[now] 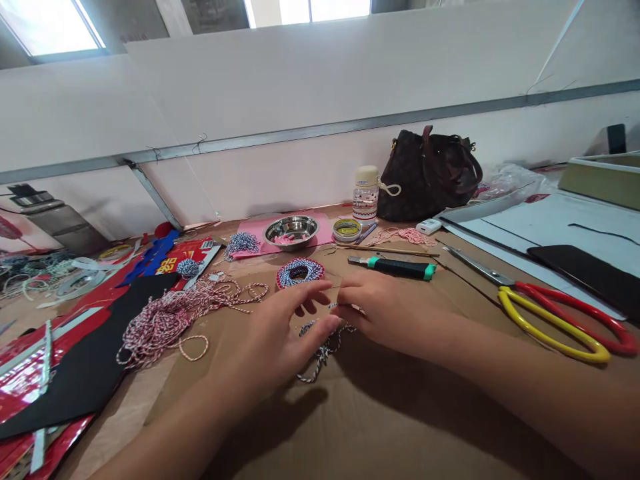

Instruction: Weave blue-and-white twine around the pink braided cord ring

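My right hand [375,307] has its fingertips pinched together on a thin black-and-white cord, a bit of which shows at the tips. My left hand [287,327] curves beside it, thumb and fingers apart, with nothing visibly gripped. Loose loops of the black-and-white cord [323,357] lie on the cardboard sheet [360,427] below both hands, partly hidden by the left thumb. Just beyond the left fingers sits a ring of blue, white and red cord [285,275]. A green-and-black utility knife [400,268] lies past the right hand.
Red-and-yellow-handled scissors [555,327] and a black phone [585,270] lie at right. A pink-and-white cord bundle [160,323] is at left. Behind stand a steel bowl [313,235], a tape roll [347,230], a bottle [365,197] and a dark handbag [410,180].
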`<state>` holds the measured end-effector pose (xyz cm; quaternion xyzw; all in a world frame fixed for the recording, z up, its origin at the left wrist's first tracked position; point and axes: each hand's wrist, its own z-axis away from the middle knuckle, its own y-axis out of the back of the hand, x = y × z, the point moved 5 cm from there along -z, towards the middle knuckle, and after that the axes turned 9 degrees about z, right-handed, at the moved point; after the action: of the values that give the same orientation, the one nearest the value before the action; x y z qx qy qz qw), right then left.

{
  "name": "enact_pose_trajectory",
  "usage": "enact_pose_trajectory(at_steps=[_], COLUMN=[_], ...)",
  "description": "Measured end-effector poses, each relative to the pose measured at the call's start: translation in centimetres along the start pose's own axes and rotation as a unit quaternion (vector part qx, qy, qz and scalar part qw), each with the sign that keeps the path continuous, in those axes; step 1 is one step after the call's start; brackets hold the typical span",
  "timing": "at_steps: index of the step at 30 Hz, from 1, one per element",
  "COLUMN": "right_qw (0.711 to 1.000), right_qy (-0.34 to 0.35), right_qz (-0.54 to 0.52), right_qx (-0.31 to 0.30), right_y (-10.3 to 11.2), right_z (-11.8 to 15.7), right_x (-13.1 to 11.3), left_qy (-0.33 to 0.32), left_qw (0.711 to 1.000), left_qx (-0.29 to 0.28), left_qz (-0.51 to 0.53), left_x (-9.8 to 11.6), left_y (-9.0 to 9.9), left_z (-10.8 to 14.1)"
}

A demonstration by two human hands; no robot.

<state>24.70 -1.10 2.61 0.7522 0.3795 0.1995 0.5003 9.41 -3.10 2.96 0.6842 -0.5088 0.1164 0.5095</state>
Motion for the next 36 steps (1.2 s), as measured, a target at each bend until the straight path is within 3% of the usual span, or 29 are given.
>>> enact_pose_trajectory(at_steps=[4,10,17,23,25,28,30,33,35,36], right_qw=[1.0,0.999,1.0,0.997,0.997,0.995,0.972,0.888,0.843,0.839], right_qy=[0.009,0.0,0.024,-0.021,-0.025,-0.046,-0.082,-0.152,-0.194,-0.211], right_qz=[0.021,0.034,0.012,0.043,0.023,-0.086,-0.22,-0.425,-0.484,-0.485], right_qx=[0.013,-0.004,-0.003,-0.067,-0.068,-0.012,-0.006,-0.092,-0.128,-0.126], right_y=[-0.1,-0.2,-0.6,-0.4,-0.4,-0.2,-0.5,-2.0,-2.7,-2.8], right_z=[0.0,0.0,0.1,-0.1,-0.1,-0.3,-0.4,-0.5,-0.4,-0.4], right_x=[-0.1,0.0,-0.4,-0.2,-0.1,0.1,0.4,0.6,0.6,0.7], left_qy=[-0.02,0.027,-0.01,0.078,0.093,0.082,0.071,0.058,0.051,0.044], left_qw=[0.999,0.999,0.999,0.99,0.986,0.986,0.99,0.993,0.993,0.993], left_qx=[0.001,0.005,-0.026,-0.058,-0.064,-0.054,-0.035,-0.012,-0.004,-0.003], left_qz=[-0.035,-0.04,-0.045,-0.105,-0.126,-0.134,-0.121,-0.103,-0.102,-0.106], left_x=[-0.3,-0.8,-0.2,-1.4,-1.5,-1.1,-1.0,-1.0,-1.1,-1.1], left_y=[0.1,0.7,-0.6,-0.6,-0.5,-0.5,-0.4,-0.3,0.1,0.4], left_z=[-0.2,-0.1,0.1,-0.2,-0.3,-0.4,-0.4,-0.3,-0.3,-0.4])
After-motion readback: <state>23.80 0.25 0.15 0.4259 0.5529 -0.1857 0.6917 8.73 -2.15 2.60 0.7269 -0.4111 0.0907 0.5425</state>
